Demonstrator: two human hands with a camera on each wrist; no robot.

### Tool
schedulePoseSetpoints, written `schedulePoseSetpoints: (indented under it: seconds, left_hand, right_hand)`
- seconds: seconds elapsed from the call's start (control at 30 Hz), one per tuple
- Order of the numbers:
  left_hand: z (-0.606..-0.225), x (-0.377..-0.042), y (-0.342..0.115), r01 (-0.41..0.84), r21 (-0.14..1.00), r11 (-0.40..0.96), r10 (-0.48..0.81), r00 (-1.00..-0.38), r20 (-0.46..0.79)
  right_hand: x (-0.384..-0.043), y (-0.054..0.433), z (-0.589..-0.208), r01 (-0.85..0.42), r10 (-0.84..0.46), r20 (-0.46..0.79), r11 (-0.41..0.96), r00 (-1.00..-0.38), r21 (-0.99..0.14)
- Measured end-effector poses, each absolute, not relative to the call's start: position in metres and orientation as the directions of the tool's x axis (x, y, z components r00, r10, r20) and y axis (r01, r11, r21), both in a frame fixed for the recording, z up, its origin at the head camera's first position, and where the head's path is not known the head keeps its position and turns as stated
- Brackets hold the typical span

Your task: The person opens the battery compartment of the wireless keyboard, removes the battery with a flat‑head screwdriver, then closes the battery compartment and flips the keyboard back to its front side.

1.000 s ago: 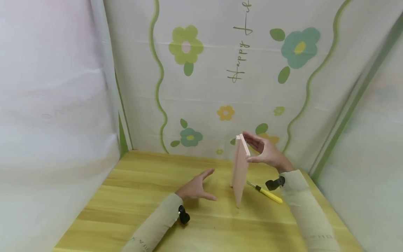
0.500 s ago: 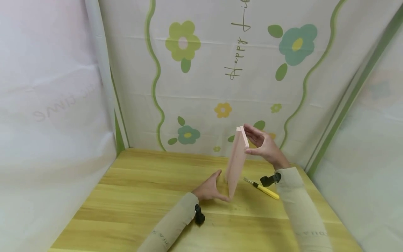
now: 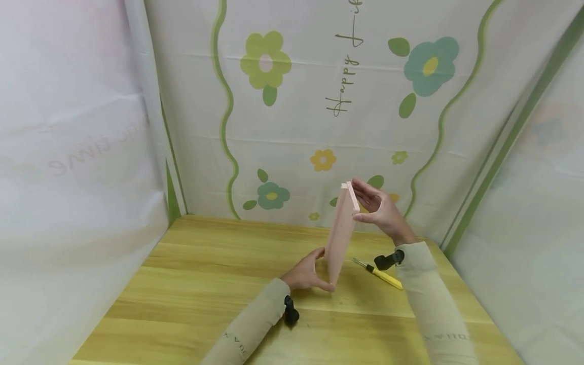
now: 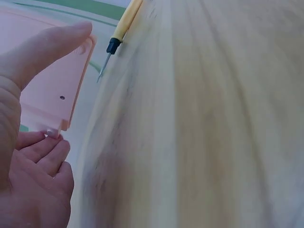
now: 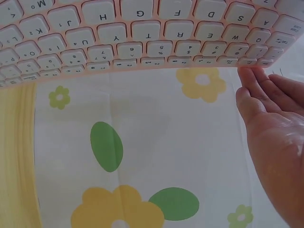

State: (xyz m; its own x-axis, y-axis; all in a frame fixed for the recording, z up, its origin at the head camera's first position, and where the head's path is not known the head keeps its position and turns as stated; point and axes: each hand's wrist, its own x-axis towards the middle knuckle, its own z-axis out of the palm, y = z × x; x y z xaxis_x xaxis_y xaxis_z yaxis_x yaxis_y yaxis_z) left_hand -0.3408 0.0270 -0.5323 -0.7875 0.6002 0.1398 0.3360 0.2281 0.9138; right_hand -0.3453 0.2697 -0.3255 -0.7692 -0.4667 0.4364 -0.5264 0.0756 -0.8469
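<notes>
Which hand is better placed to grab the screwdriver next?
Probably the right hand: the screwdriver lies on its side of the tilted keyboard, which is between it and the left hand.

There are two hands (image 3: pixel 304 272) (image 3: pixel 385 212), one keyboard (image 3: pixel 340 237), one tool (image 3: pixel 387 279).

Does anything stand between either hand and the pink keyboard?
Nothing visible: the left hand holds the lower end of the pink keyboard, the right hand its upper end. The yellow-handled tool lies aside on the table.
</notes>
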Motion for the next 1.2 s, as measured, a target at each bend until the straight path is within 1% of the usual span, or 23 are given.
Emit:
schedulePoseSetpoints:
  seconds: [0.13, 0.3, 0.4, 0.5, 0.67, 0.87, 1.03, 1.2]
  left_hand:
    - [-0.533, -0.345, 0.019, 0.342, 0.902, 0.263, 0.593, -0.795, 0.128]
    - [-0.531, -0.349, -0.001, 0.369, 0.882, 0.292, 0.592, -0.794, 0.136]
    - [-0.53, -0.352, -0.015, 0.389, 0.873, 0.294, 0.598, -0.787, 0.15]
    - [-0.53, -0.354, -0.03, 0.418, 0.855, 0.307, 0.602, -0.781, 0.165]
    - [-0.524, -0.354, -0.066, 0.443, 0.814, 0.376, 0.593, -0.79, 0.157]
    - [-0.504, -0.352, -0.109, 0.48, 0.757, 0.443, 0.593, -0.79, 0.154]
    - [-0.491, -0.349, -0.136, 0.518, 0.684, 0.513, 0.599, -0.787, 0.146]
    - [-0.481, -0.345, -0.155, 0.527, 0.63, 0.571, 0.592, -0.796, 0.129]
  right_hand:
    - [-0.346, 0.273, -0.327, -0.522, -0.46, 0.435, 0.074, -0.774, -0.85]
    - [-0.345, 0.28, -0.33, -0.517, -0.458, 0.444, 0.038, -0.77, -0.855]
    - [-0.343, 0.287, -0.333, -0.516, -0.469, 0.449, 0.017, -0.76, -0.856]
    - [-0.339, 0.294, -0.337, -0.528, -0.491, 0.448, 0.029, -0.747, -0.849]
    - [-0.335, 0.301, -0.34, -0.556, -0.558, 0.395, 0.148, -0.73, -0.818]
    - [-0.326, 0.302, -0.347, -0.548, -0.594, 0.302, 0.29, -0.746, -0.784]
    - [-0.324, 0.303, -0.362, -0.564, -0.619, 0.246, 0.391, -0.746, -0.727]
    - [-0.323, 0.304, -0.381, -0.561, -0.627, 0.175, 0.495, -0.759, -0.663]
